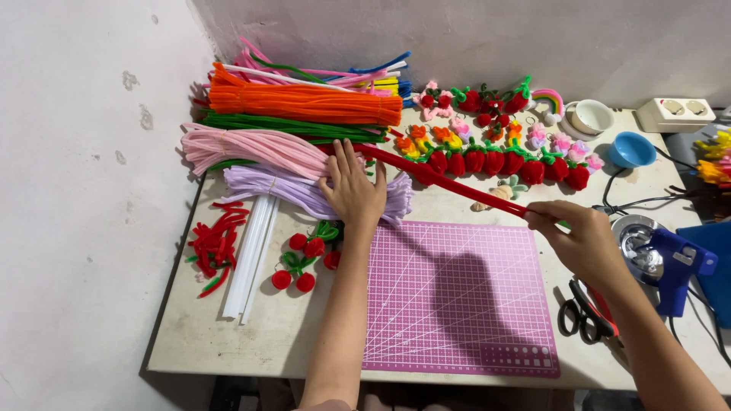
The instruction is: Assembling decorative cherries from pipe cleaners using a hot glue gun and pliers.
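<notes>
My right hand (582, 240) pinched one end of a red pipe cleaner (449, 183), grip closed, above the pink cutting mat (457, 304). Farther back, my left hand (352, 189) lay open, palm down, on the lilac pipe-cleaner bundle (289, 190) on the desk (228, 335).

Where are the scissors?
In the head view, the scissors lie on the table's right side, just right of the pink cutting mat, beneath the right hand's forearm.

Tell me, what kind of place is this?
It looks like a home craft table. Bundles of fuzzy pipe cleaners are piled by the wall, a pink cutting mat lies in front, and a blue glue gun and scissors sit nearby.
</notes>
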